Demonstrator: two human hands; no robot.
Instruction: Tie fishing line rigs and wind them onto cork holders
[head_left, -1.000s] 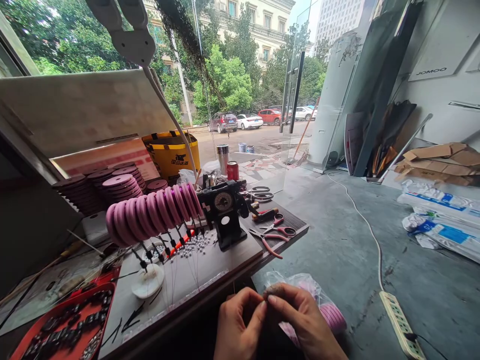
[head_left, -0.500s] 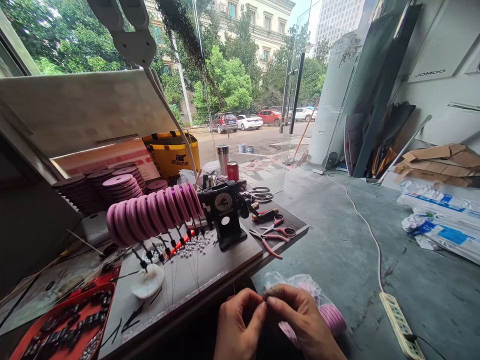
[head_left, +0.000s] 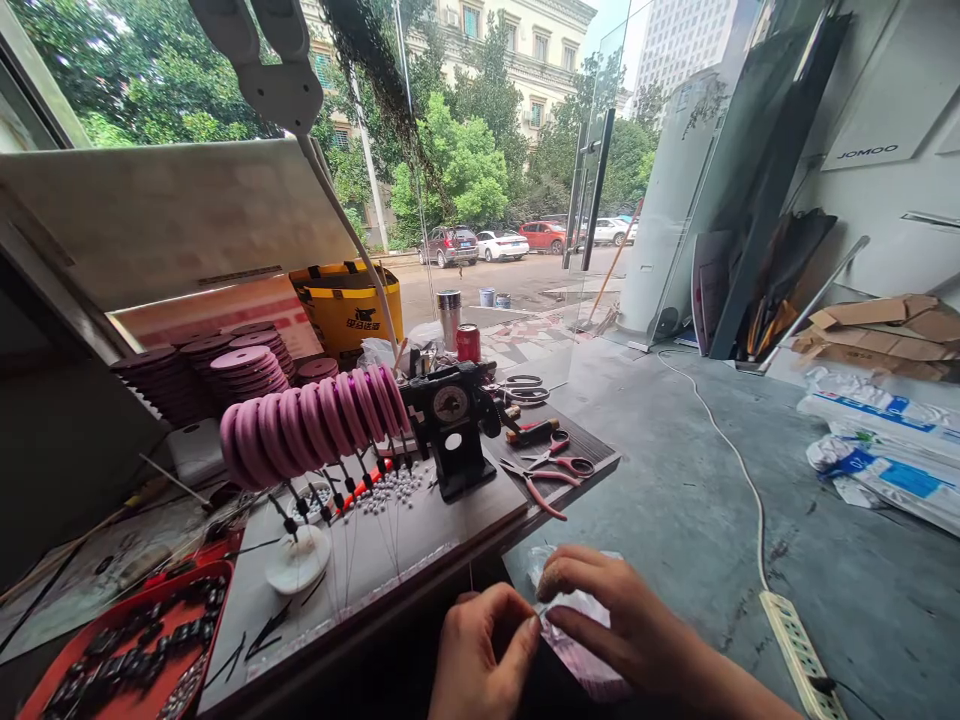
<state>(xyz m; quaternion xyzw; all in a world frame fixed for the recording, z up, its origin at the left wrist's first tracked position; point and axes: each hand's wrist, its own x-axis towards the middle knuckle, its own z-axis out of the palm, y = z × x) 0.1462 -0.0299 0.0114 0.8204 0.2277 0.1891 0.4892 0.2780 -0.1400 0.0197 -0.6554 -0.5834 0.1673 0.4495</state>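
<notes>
Head view: left hand (head_left: 480, 655) & right hand (head_left: 622, 625) pinch shut on clear plastic bag (head_left: 574, 650) w/ pink spools, low in front of bench (head_left: 420, 545) edge; prob. light, soft, slippery, so grip near its mouth.

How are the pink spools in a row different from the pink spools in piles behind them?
The row of spools stands on edge, side by side, next to the black machine. The piled spools lie flat, one atop another. Thin lines with black clips hang from the row; none show on the piles. Both are pink, round discs on the table.
</notes>
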